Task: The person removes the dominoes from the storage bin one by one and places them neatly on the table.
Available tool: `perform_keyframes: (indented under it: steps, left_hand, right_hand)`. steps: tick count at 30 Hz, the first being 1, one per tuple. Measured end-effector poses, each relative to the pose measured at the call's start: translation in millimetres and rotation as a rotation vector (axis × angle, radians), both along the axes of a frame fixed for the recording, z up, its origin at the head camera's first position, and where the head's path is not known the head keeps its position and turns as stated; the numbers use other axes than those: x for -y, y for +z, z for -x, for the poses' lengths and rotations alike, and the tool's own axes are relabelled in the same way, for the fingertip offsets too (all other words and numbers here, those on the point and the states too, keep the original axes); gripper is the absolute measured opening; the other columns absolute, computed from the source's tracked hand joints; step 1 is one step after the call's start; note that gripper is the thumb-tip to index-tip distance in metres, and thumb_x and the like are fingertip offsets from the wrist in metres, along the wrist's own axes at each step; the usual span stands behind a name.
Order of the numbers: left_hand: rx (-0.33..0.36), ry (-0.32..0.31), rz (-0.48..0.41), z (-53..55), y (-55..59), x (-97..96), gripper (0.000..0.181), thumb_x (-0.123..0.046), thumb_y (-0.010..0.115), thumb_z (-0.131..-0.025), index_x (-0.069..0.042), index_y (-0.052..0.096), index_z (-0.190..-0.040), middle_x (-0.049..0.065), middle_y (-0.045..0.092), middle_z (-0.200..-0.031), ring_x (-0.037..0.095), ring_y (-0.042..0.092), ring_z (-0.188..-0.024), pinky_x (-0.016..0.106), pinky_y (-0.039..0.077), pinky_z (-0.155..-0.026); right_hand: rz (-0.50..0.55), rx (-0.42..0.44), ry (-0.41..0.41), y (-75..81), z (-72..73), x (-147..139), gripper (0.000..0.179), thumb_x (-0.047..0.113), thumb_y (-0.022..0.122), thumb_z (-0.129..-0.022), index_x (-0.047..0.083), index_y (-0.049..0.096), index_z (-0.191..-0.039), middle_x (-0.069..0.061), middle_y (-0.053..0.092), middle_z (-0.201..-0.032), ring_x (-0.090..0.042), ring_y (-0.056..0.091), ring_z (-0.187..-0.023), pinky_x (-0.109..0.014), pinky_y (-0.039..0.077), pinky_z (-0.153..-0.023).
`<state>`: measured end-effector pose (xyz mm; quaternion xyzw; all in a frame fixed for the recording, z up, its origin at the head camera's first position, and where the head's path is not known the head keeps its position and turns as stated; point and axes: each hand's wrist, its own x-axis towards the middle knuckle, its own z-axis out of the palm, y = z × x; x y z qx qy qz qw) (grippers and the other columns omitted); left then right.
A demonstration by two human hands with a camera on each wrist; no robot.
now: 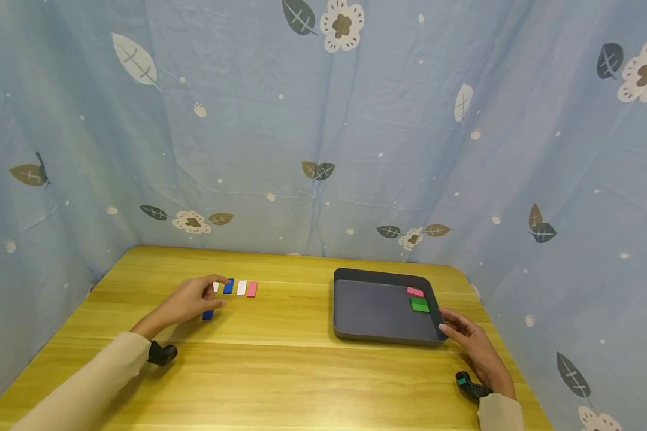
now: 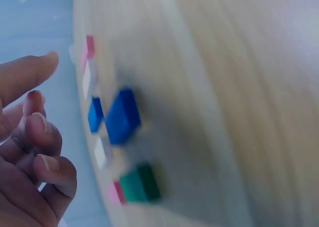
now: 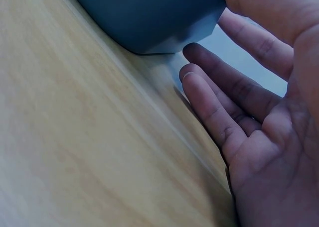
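My left hand [image 1: 191, 301] hovers over small coloured blocks at the table's left, thumb and index finger spread with nothing held. Nearest it are a blue block [image 1: 208, 315] and a second blue block [image 1: 229, 286]. White [image 1: 241, 288] and pink blocks [image 1: 252, 290] stand just right of these. A green block [image 2: 140, 183] and another pink block [image 2: 117, 192] show in the left wrist view; the hand hides them in the head view. My right hand [image 1: 473, 346] touches the right wall of a dark grey tray [image 1: 385, 339], its fingers fairly straight.
Inside the tray, a pink block [image 1: 415, 292] and green pieces [image 1: 419, 305] lie near the right wall. The wooden table [image 1: 280, 377] spans the space between the hands. A blue patterned curtain [image 1: 280, 137] hangs behind the table and along its sides.
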<state>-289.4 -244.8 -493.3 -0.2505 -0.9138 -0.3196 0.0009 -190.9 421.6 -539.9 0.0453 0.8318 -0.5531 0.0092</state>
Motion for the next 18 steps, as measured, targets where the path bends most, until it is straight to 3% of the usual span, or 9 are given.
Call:
perform_keyframes:
  steps: [13,18]
  left_hand:
    - [-0.058,-0.115,-0.069,23.5,13.5,-68.6,0.038,-0.02,0.078,-0.094,-0.008,0.067,-0.129,-0.006,0.061,-0.079,0.012,0.053,-0.064,0.029,0.046,-0.06]
    - [-0.045,-0.158,-0.1,33.6,14.4,-98.2,0.037,-0.021,0.077,-0.096,-0.01,0.067,-0.129,-0.006,0.062,-0.081,0.013,0.052,-0.062,0.03,0.045,-0.059]
  right_hand:
    - [0.0,0.021,0.019,1.5,1.7,0,0.067,0.042,0.067,-0.1,0.017,0.043,-0.157,-0.011,0.043,-0.156,-0.012,0.051,-0.122,-0.022,0.046,-0.096]
    - [0.02,0.018,0.015,-0.4,1.6,-1,0.065,0.04,0.068,-0.1,0.016,0.045,-0.156,-0.011,0.044,-0.154,-0.011,0.053,-0.121,-0.02,0.046,-0.094]
